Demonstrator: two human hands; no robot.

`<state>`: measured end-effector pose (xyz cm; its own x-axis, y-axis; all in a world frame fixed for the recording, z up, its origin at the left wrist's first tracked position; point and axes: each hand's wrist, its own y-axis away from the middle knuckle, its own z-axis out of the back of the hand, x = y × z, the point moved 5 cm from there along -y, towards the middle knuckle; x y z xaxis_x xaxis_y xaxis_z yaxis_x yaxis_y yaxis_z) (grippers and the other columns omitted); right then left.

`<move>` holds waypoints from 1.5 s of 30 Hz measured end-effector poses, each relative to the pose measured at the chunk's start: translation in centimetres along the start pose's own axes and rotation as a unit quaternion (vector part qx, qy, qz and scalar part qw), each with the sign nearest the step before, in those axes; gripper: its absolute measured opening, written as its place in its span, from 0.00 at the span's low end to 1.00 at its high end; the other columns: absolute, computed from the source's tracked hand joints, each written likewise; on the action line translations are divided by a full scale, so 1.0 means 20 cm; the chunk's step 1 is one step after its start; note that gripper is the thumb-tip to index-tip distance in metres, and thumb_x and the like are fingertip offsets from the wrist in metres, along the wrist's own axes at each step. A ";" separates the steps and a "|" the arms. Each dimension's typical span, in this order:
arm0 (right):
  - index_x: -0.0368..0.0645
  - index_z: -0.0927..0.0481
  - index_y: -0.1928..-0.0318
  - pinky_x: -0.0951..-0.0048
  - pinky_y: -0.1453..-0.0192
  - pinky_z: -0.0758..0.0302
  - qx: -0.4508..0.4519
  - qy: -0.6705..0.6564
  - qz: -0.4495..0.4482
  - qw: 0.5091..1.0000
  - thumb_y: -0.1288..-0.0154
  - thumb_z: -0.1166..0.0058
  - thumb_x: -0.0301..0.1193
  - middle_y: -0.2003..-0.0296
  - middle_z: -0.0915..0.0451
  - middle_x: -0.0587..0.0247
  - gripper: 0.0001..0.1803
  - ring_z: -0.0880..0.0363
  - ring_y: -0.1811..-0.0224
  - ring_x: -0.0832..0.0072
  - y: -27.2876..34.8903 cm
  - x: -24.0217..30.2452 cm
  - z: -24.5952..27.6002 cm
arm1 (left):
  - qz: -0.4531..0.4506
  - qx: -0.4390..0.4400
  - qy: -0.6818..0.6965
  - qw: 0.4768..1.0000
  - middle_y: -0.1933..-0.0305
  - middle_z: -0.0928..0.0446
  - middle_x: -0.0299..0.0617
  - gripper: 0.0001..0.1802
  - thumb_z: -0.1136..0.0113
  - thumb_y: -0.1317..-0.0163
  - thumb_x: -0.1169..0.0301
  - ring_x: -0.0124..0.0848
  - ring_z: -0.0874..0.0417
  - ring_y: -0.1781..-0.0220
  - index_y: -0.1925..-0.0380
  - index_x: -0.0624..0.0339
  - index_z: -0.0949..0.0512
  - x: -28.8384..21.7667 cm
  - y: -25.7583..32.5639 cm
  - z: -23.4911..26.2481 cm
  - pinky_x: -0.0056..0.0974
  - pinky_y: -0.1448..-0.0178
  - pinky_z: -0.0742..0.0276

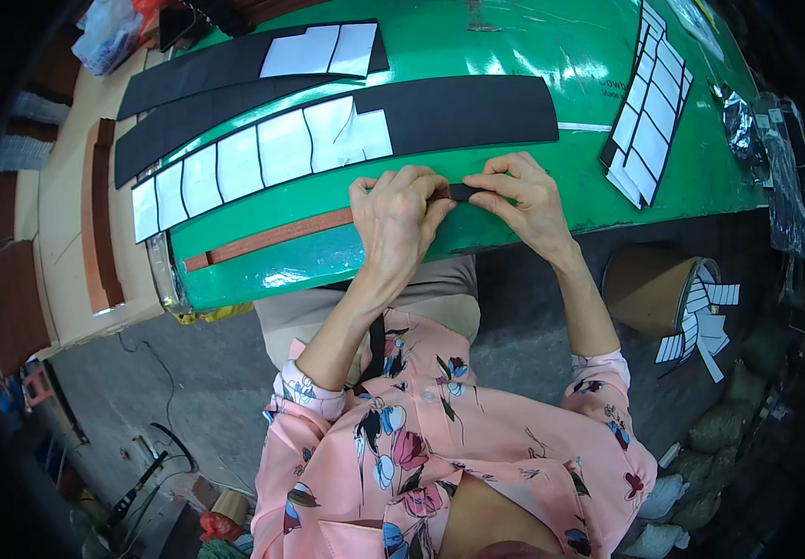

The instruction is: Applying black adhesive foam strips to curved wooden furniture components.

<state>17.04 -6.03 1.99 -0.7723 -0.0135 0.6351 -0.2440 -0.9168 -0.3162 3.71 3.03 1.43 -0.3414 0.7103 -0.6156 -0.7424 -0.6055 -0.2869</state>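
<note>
My left hand is closed around the right end of a long, thin reddish-brown strip. The rest of that strip stretches left along the near side of the green tabletop. Between finger and thumb, my right hand pinches a small black piece, which meets the fingertips of my left hand. Where piece and strip come together is hidden by my fingers. Just beyond both hands lies a long black foam-like sheet, with a row of white rectangular patches on its left part.
More black sheets lie at the far left. A sheet of black-edged white pieces rests at the right. Brown strips lie on a pale board at the left. Below the table's right edge stands a brown bin with white scraps.
</note>
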 end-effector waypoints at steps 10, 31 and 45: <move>0.44 0.16 0.64 0.70 0.60 0.29 -0.002 0.002 0.020 1.000 0.52 0.36 0.30 0.68 0.24 0.65 0.12 0.26 0.62 0.69 -0.01 -0.01 0.00 | -0.002 -0.012 0.002 1.000 0.64 0.21 0.31 0.11 0.32 0.54 0.67 0.30 0.24 0.65 0.69 0.55 0.18 0.00 0.00 0.00 0.39 0.55 0.43; 0.43 0.18 0.57 0.70 0.55 0.26 -0.038 -0.068 -0.070 0.995 0.51 0.36 0.29 0.57 0.21 0.61 0.17 0.25 0.54 0.66 0.11 -0.10 0.01 | -0.119 -0.063 0.005 0.991 0.66 0.22 0.32 0.12 0.34 0.52 0.71 0.29 0.22 0.65 0.65 0.51 0.20 -0.04 0.02 0.01 0.38 0.55 0.38; 0.45 0.20 0.55 0.60 0.47 0.30 -0.093 0.156 0.084 0.980 0.48 0.40 0.26 0.55 0.21 0.64 0.17 0.27 0.51 0.61 0.14 0.02 -0.04 | -0.228 -0.107 -0.057 0.966 0.66 0.23 0.37 0.09 0.42 0.52 0.75 0.32 0.22 0.67 0.68 0.58 0.23 -0.07 0.04 -0.05 0.37 0.64 0.30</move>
<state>15.64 -8.23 0.78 -0.9455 -0.0087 0.3254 -0.1782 -0.8227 -0.5399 4.22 1.26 1.26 -0.0765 0.9481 -0.3087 -0.6989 -0.2718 -0.6616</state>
